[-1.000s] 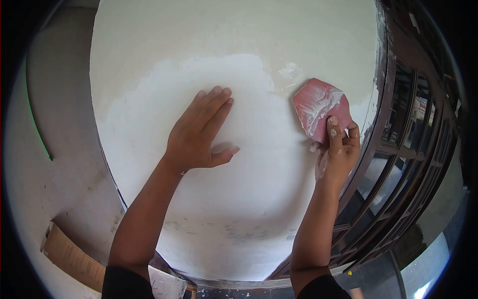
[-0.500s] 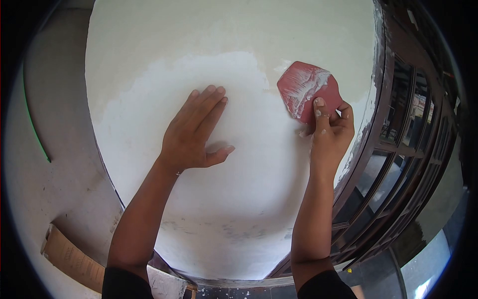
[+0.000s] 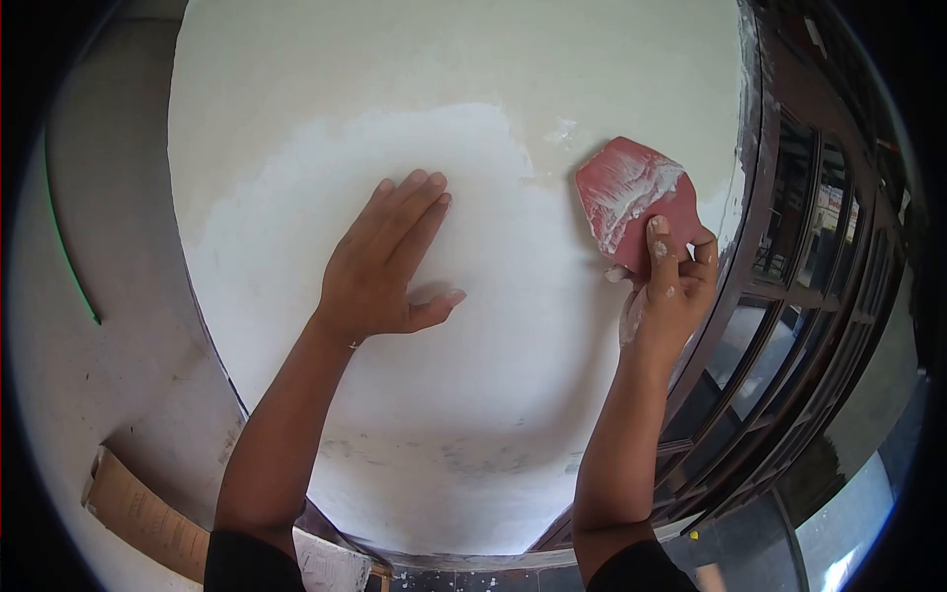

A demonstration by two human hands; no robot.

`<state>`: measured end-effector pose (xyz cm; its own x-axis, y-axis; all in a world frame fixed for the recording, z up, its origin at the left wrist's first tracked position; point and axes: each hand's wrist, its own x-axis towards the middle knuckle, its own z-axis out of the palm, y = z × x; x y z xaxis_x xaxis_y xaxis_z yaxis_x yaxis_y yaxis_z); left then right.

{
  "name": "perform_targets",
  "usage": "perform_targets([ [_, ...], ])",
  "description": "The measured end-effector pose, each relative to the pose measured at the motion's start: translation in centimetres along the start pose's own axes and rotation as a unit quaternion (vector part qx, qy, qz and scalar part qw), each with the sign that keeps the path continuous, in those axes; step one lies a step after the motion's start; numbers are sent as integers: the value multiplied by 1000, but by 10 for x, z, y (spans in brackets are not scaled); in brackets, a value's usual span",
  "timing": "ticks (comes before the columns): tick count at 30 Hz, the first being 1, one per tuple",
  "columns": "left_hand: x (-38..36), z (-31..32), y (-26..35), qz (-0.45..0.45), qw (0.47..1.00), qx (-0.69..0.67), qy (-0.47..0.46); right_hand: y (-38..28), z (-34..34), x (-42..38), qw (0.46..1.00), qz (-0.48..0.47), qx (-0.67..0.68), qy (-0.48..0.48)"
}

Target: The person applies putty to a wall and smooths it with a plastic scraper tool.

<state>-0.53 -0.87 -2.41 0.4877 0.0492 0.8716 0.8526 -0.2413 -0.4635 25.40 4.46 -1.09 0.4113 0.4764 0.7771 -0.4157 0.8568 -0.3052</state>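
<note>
My left hand [image 3: 380, 261] lies flat on the wall [image 3: 483, 365], fingers together and stretched up, thumb out to the side. In my right hand [image 3: 676, 286] is a red putty scraper [image 3: 631, 197], pinched with the thumb on its near face. White putty is smeared across the scraper's upper part, and dabs of it stick to my right thumb and fingers. A bright white coat of putty [image 3: 464, 138] covers the middle of the wall, with the duller, beige surface above it. A small fresh dab [image 3: 562, 130] sits up and left of the scraper.
Along the right runs a dark wooden frame with glass panes [image 3: 779, 316], close to my right forearm. A cardboard piece [image 3: 148, 513] lies low on the left. A thin green strip [image 3: 69, 237] hangs on the far-left wall. White specks dot the dark floor [image 3: 469, 580].
My right hand has moved right and slightly down with the scraper, uncovering a small putty dab on the wall. My left hand has stayed in place.
</note>
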Motion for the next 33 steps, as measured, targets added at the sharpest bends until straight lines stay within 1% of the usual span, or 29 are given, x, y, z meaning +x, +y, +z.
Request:
perform_targets([
  [1,0,0,0,2,1000,1,0,-3,7,2,999,12,36,-6],
  [2,1,1,0,2,1000,0,-1,0,10,4,999,13,35,-5],
  [4,0,1,-1,2,1000,2,-1,11,12,6,998,-24,-50,-23],
  [5,0,1,0,3,1000,2,-1,12,6,6,998,-7,-54,-22],
  [6,0,1,0,2,1000,1,1,11,2,2,998,-9,-52,-22],
  [8,0,1,0,0,1000,2,3,4,-1,-4,1000,3,-17,8],
  [9,0,1,-1,1,1000,3,4,6,2,-2,1000,-8,7,25],
  [10,0,1,0,2,1000,2,6,9,4,1,1000,-7,7,27],
  [12,0,2,0,0,1000,1,2,15,5,7,1000,-9,4,-19],
  [14,0,1,0,-2,1000,1,-3,18,-1,6,1000,2,-15,-11],
  [16,0,2,0,1,1000,-1,9,11,-7,0,1000,-15,-10,11],
  [18,0,1,0,1,1000,3,6,3,2,-2,1000,-7,8,28],
  [20,0,1,0,1,1000,5,2,4,10,3,998,9,50,-29],
  [21,0,1,0,1,1000,5,0,9,16,5,999,-11,3,-33],
  [22,0,1,0,0,1000,7,-1,5,20,1,999,22,-25,-24],
  [24,1,1,0,1,1000,5,-1,6,10,-2,999,19,-32,-9],
  [28,1,0,1,0,1000,2,-2,7,0,2,1000,10,14,11],
  [30,1,0,1,0,1000,4,-3,-3,15,4,998,44,39,-36],
  [31,1,0,1,-3,1000,5,-4,1,21,6,998,29,28,-50],
  [32,1,0,1,-3,1000,5,-4,1,22,7,997,42,-55,-42],
  [33,1,1,1,-1,1000,5,-1,2,18,6,996,38,-70,-37],
])
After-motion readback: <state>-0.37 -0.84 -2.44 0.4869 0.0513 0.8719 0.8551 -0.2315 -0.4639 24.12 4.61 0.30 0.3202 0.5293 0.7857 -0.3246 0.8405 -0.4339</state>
